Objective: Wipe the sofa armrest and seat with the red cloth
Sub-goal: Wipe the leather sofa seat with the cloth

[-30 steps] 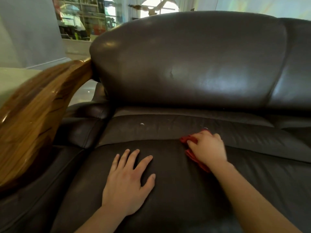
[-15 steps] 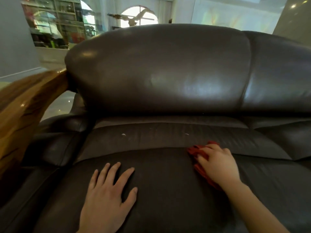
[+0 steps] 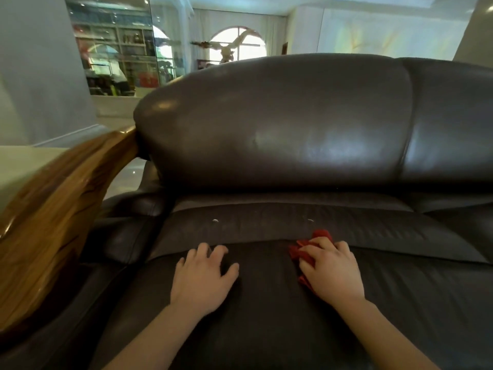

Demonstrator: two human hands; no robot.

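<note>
A dark brown leather sofa fills the head view, its seat cushion (image 3: 266, 329) spreading under both my arms. My right hand (image 3: 332, 271) presses the crumpled red cloth (image 3: 302, 253) onto the seat near its back seam; most of the cloth is hidden under the palm. My left hand (image 3: 204, 277) rests flat on the seat to the left, fingers slightly curled, holding nothing. The armrest runs along the left side, with a glossy wooden top (image 3: 53, 209) and a leather pad (image 3: 125, 236) below it.
The tall padded backrest (image 3: 280, 124) rises right behind the hands, and a second back cushion (image 3: 450, 118) adjoins it on the right. Two small pale specks (image 3: 215, 220) lie on the seat's rear strip. Beyond the sofa stand shelves (image 3: 117, 60) and an arched window (image 3: 237, 46).
My view has lifted and swung, showing more of the room. The left hand has shifted forward toward the back seam with fingers curling. The right hand stays on the cloth at the same seam.
</note>
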